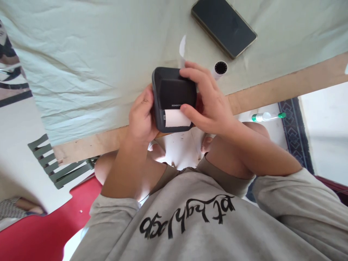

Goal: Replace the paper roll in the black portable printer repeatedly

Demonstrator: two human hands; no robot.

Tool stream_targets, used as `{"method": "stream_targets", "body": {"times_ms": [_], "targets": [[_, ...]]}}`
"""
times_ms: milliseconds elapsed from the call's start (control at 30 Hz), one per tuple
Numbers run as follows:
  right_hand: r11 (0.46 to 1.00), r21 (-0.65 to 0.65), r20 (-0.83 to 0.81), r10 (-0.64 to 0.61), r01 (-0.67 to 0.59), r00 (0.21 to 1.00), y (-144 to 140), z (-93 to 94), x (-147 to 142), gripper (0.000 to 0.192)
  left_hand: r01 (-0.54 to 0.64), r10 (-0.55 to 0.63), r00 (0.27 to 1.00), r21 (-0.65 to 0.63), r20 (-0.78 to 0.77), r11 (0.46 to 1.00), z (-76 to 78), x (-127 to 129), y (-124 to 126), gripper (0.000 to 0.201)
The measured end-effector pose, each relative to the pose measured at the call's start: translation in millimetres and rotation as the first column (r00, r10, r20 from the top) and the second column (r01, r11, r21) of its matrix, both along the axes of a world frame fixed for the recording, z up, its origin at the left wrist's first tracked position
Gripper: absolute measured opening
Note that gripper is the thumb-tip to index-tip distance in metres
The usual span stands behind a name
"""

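Between my hands, over the table's near edge, is a black label printer (174, 90) with rounded corners. My left hand (143, 116) is wrapped round its left side. My right hand (208, 98) grips the right side, its thumb on the front by a strip of white label paper (178, 119) and its fingers at the far corner. A small curled white paper piece (182, 47) stands up just beyond those fingertips. To the right of my right hand, a white roll with a dark toothed core (220, 67) sits on the table.
A dark smartphone (224, 25) lies on the pale green tablecloth (95, 54) at the back right. The table's bare wooden edge (272, 81) runs above my knees. A green-capped clear bottle (268, 116) is on the right, a red surface (54, 228) at lower left.
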State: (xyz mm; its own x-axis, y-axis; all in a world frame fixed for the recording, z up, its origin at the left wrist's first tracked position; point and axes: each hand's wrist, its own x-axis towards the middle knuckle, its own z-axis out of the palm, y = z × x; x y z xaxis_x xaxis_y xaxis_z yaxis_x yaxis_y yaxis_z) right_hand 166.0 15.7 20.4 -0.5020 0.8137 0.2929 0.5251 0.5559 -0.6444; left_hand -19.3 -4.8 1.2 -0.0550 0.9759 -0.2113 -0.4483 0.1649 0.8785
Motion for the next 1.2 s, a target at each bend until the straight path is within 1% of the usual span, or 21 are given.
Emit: {"method": "stream_targets", "body": {"times_ms": [100,233,300,367,400,467,500,567,633,700,733,767,833,867,900,933,967,1033,1100,1167,1200], "targets": [[1.000,0.001,0.026,0.002,-0.002,1.000,-1.1,3.1,0.0,0.059,0.011,-0.011,1.000,0.010,-0.002,1.000,0.5,-1.5,-0.2,0.034],[0.999,0.029,0.020,0.029,-0.030,0.999,-1.5,12.7,2.4,0.060,0.014,-0.014,1.000,-0.004,-0.009,1.000,3.5,-2.2,0.2,0.029],[0.998,0.058,0.023,0.006,-0.007,1.000,-0.8,17.5,3.8,0.058,0.038,-0.037,0.999,-0.010,0.037,0.999,5.3,-0.5,0.8,0.029],[0.990,0.124,0.007,-0.067,0.066,0.998,-0.6,21.5,3.8,0.049,0.078,-0.080,0.992,0.019,0.099,0.997,6.6,1.9,1.3,0.034],[0.977,0.174,-0.018,-0.120,0.121,0.993,-0.8,23.2,2.9,0.040,0.096,-0.102,0.988,0.049,0.115,0.994,6.9,2.9,1.2,0.035],[0.932,0.278,-0.110,-0.208,0.231,0.972,-1.1,26.6,-0.5,0.022,0.107,-0.119,0.988,0.120,0.098,0.987,6.7,3.9,0.6,0.033],[0.908,0.312,-0.169,-0.237,0.280,0.957,-0.8,28.1,-2.7,0.019,0.107,-0.118,0.990,0.142,0.071,0.984,6.4,3.9,0.1,0.030],[0.883,0.322,-0.286,-0.255,0.343,0.924,1.4,30.5,-6.5,0.022,0.108,-0.112,0.994,0.142,0.018,0.984,5.9,3.2,-1.2,0.026],[0.891,0.303,-0.376,-0.214,0.338,0.901,5.3,31.7,-8.4,0.027,0.100,-0.100,0.995,0.126,-0.009,0.987,6.1,2.3,-2.5,0.028],[0.913,0.298,-0.394,-0.150,0.280,0.907,8.6,32.2,-8.5,0.027,0.091,-0.089,0.996,0.127,-0.021,0.988,6.9,1.8,-3.8,0.030],[0.922,0.301,-0.360,-0.127,0.244,0.924,9.4,32.7,-8.4,0.024,0.091,-0.088,0.996,0.133,-0.025,0.987,7.1,1.7,-4.4,0.032],[0.930,0.297,-0.289,-0.128,0.216,0.949,9.2,33.6,-8.4,0.020,0.098,-0.095,0.995,0.137,-0.028,0.986,7.2,1.6,-5.0,0.033],[0.950,0.248,-0.044,-0.184,0.189,0.982,6.1,37.4,-10.0,0.007,0.122,-0.119,0.992,0.148,-0.029,0.981,6.3,1.3,-6.2,0.032],[0.959,0.211,0.104,-0.215,0.189,0.971,3.8,40.4,-11.6,0.007,0.132,-0.130,0.991,0.159,-0.025,0.978,5.4,1.1,-6.7,0.031],[0.967,0.169,0.246,-0.230,0.192,0.942,1.3,44.0,-13.6,0.014,0.139,-0.138,0.990,0.169,-0.021,0.976,4.2,1.0,-7.1,0.028],[0.972,0.130,0.364,-0.231,0.197,0.902,-0.8,47.9,-15.9,0.020,0.144,-0.143,0.990,0.180,-0.015,0.973,2.8,1.0,-7.4,0.025],[0.975,0.099,0.447,-0.220,0.197,0.867,-2.4,51.8,-18.0,0.025,0.143,-0.144,0.990,0.189,-0.009,0.972,1.6,1.1,-7.6,0.023],[0.981,0.062,0.531,-0.187,0.183,0.826,-3.3,58.4,-21.6,0.029,0.140,-0.143,0.990,0.196,0.002,0.971,-0.1,1.7,-8.0,0.024],[0.988,0.024,0.564,-0.139,0.152,0.814,-1.6,62.3,-23.2,0.030,0.135,-0.139,0.990,0.182,0.007,0.974,0.4,2.9,-8.6,0.028],[0.992,-0.009,0.557,-0.100,0.127,0.825,0.5,63.2,-22.5,0.030,0.126,-0.128,0.992,0.155,0.002,0.980,3.4,4.2,-9.4,0.030],[0.993,-0.017,0.526,-0.092,0.118,0.846,0.8,63.0,-21.0,0.030,0.124,-0.125,0.992,0.143,-0.002,0.982,5.4,4.7,-9.7,0.029]]}}
